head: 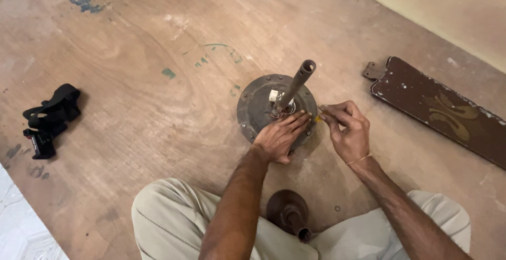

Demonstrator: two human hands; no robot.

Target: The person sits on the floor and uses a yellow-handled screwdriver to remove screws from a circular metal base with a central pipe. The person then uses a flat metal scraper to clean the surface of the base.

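The person sits on the floor [132, 81] and works on a round, dark motor housing [253, 107] of a ceiling fan, which lies in the middle of the frame with a metal rod [296, 83] rising from its centre. The left hand [282, 136] lies flat and open on the housing and presses it down. The right hand [348, 131], just to the right of the housing, is closed around a thin tool with a small yellow part [318, 118]; its tip points at the edge of the housing. I judge that the step in hand is to loosen or tighten a small fastener at the rim. The next move seems to call for a steady turn of the tool while the other hand keeps the housing from rotating.

The floor is worn brown, with green paint spots. A dark fan blade [443, 112] lies at the right, a black strap [50, 115] at the left, and a brown cup-shaped cover [287, 212] between the legs. A pale wall [448, 7] is at the upper right.
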